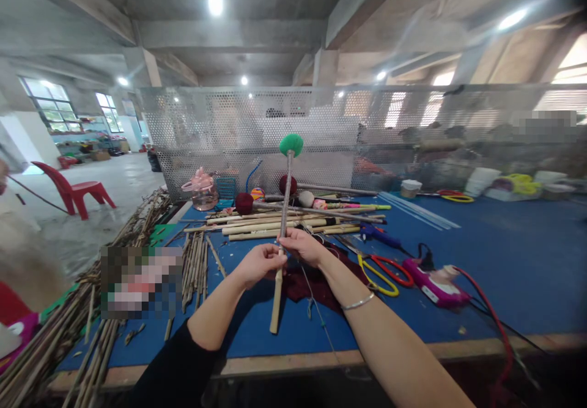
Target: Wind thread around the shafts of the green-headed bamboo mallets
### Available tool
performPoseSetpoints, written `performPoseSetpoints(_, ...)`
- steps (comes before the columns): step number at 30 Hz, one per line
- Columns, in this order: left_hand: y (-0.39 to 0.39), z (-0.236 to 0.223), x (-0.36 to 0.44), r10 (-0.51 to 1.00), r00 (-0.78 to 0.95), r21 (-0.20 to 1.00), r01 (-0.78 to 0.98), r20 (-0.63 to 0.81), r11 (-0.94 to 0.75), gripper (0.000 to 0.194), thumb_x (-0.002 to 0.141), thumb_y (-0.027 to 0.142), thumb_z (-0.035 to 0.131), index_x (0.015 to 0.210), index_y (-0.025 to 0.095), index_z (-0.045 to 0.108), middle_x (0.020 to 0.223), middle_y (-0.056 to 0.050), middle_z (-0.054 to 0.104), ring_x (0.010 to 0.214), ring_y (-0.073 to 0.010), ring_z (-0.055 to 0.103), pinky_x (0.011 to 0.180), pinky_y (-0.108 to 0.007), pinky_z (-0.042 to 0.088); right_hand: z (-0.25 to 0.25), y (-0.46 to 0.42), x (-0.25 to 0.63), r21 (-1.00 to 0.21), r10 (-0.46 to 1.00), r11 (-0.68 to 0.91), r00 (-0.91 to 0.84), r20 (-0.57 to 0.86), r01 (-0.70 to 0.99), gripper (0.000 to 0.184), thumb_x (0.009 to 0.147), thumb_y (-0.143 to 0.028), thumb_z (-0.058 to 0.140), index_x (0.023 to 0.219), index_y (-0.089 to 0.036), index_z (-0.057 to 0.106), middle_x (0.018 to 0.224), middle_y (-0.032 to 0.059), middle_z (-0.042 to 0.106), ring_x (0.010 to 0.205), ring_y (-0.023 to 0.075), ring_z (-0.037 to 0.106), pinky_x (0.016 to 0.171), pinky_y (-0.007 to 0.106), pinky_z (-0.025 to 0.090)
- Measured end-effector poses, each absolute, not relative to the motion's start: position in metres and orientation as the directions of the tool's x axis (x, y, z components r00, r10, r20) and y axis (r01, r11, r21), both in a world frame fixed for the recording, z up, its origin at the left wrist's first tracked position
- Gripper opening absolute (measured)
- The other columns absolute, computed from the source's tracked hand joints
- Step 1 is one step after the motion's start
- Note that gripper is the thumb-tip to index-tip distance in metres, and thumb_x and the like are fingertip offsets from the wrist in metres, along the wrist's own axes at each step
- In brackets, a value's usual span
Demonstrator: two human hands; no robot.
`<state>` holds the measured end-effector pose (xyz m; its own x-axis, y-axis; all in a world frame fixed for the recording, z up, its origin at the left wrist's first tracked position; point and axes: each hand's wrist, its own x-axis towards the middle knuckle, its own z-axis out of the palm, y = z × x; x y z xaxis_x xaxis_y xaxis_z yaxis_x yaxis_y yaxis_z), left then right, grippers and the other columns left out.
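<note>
I hold a long stick [285, 200] upright over the blue table [504, 261]. Its top carries a green yarn ball [291, 144], its shaft is wrapped in grey, and its bare wooden end [276, 304] points down at the table. My left hand [259, 263] is closed round the stick where wrap meets wood. My right hand [305, 246] pinches the stick just beside it, with a thin thread [316, 301] trailing down from there. A dark red cloth [316, 285] lies under my right forearm.
Several finished sticks with dark red, white and coloured balls [284, 215] lie behind my hands. Scissors [383, 270] and a pink glue gun [435, 282] with a red cord lie to the right. Bamboo rods [195, 264] pile at left. A perforated metal screen [367, 133] backs the table.
</note>
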<state>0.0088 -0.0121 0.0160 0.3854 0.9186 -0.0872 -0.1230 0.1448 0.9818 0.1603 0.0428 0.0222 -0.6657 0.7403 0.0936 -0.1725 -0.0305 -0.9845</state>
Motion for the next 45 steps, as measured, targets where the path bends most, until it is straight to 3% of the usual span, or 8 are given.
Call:
performPoseSetpoints(4, -0.009, 0.013, 0.008, 0.953, 0.299, 0.996, -0.062, -0.045, 0.066, 0.035, 0.055, 0.035, 0.073, 0.073, 0.012, 0.053, 0.056, 0.002, 0.055, 0.049, -0.0078, 0.052, 0.049, -0.020, 0.041, 0.024, 0.042, 0.161, -0.991, 0.763, -0.004, -0.641, 0.085, -0.136, 0.030, 0.066, -0.036, 0.065, 0.078, -0.015, 0.047, 0.041, -0.0106, 0.037, 0.031, 0.0009, 0.019, 0.032, 0.017, 0.008)
performPoseSetpoints(8, -0.012, 0.020, 0.008, 0.922, 0.379, 0.980, -0.134, -0.084, 0.145, 0.036, 0.058, 0.037, 0.071, 0.078, 0.011, 0.057, 0.072, -0.004, 0.061, 0.060, -0.0108, 0.059, 0.057, -0.022, 0.045, 0.024, 0.043, 0.165, -0.986, 0.728, -0.067, -0.683, 0.056, -0.153, 0.032, 0.066, -0.036, 0.065, 0.083, -0.015, 0.047, 0.051, -0.0072, 0.048, 0.031, 0.0006, 0.022, 0.032, 0.017, 0.010)
performPoseSetpoints(11, -0.015, 0.023, 0.009, 0.893, 0.432, 0.960, -0.173, -0.128, 0.221, 0.036, 0.059, 0.038, 0.070, 0.081, 0.013, 0.056, 0.079, -0.006, 0.062, 0.065, -0.0122, 0.061, 0.055, -0.020, 0.045, 0.023, 0.043, 0.163, -0.982, 0.726, -0.061, -0.684, 0.077, -0.176, 0.031, 0.064, -0.035, 0.067, 0.078, -0.015, 0.048, 0.054, -0.0050, 0.051, 0.036, 0.0020, 0.033, 0.035, 0.016, 0.019)
performPoseSetpoints(15, -0.013, 0.017, 0.009, 0.926, 0.359, 0.981, -0.101, -0.120, 0.166, 0.036, 0.057, 0.039, 0.071, 0.075, 0.014, 0.052, 0.063, 0.000, 0.057, 0.054, -0.0102, 0.057, 0.049, -0.020, 0.043, 0.022, 0.043, 0.155, -0.987, 0.767, 0.028, -0.630, 0.121, -0.156, 0.031, 0.060, -0.031, 0.070, 0.073, -0.013, 0.049, 0.057, -0.0032, 0.053, 0.047, 0.0056, 0.045, 0.043, 0.017, 0.030)
performPoseSetpoints(19, -0.012, 0.015, 0.010, 0.951, 0.305, 0.992, -0.093, -0.056, 0.088, 0.038, 0.051, 0.035, 0.075, 0.069, 0.014, 0.049, 0.054, 0.004, 0.052, 0.047, -0.0069, 0.051, 0.050, -0.020, 0.042, 0.022, 0.043, 0.153, -0.986, 0.780, 0.038, -0.611, 0.133, -0.165, 0.030, 0.061, -0.031, 0.070, 0.076, -0.013, 0.050, 0.055, -0.0048, 0.052, 0.042, 0.0037, 0.040, 0.040, 0.017, 0.024)
performPoseSetpoints(23, -0.015, 0.022, 0.010, 0.911, 0.406, 0.971, -0.176, -0.076, 0.159, 0.038, 0.054, 0.036, 0.074, 0.076, 0.012, 0.055, 0.068, -0.002, 0.059, 0.058, -0.0102, 0.058, 0.057, -0.021, 0.044, 0.023, 0.042, 0.158, -0.982, 0.753, -0.052, -0.653, 0.079, -0.180, 0.030, 0.066, -0.036, 0.065, 0.079, -0.015, 0.049, 0.045, -0.0090, 0.042, 0.032, 0.0016, 0.025, 0.035, 0.017, 0.013)
performPoseSetpoints(32, -0.009, 0.010, 0.008, 0.942, 0.328, 0.991, -0.077, -0.075, 0.105, 0.037, 0.057, 0.040, 0.071, 0.073, 0.013, 0.051, 0.059, 0.001, 0.054, 0.053, -0.0098, 0.055, 0.051, -0.021, 0.043, 0.024, 0.041, 0.150, -0.992, 0.803, 0.064, -0.585, 0.116, -0.109, 0.032, 0.059, -0.035, 0.070, 0.069, -0.013, 0.049, 0.051, -0.0056, 0.049, 0.040, 0.0037, 0.036, 0.039, 0.018, 0.022)
performPoseSetpoints(45, -0.016, 0.022, 0.015, 0.925, 0.360, 0.954, -0.215, -0.122, 0.209, 0.033, 0.059, 0.036, 0.071, 0.073, 0.011, 0.056, 0.067, -0.003, 0.059, 0.056, -0.0083, 0.057, 0.052, -0.018, 0.042, 0.018, 0.043, 0.154, -0.977, 0.739, -0.140, -0.673, 0.003, -0.158, 0.034, 0.065, -0.041, 0.065, 0.068, -0.015, 0.044, 0.047, -0.0064, 0.045, 0.034, 0.0033, 0.036, 0.035, 0.017, 0.017)
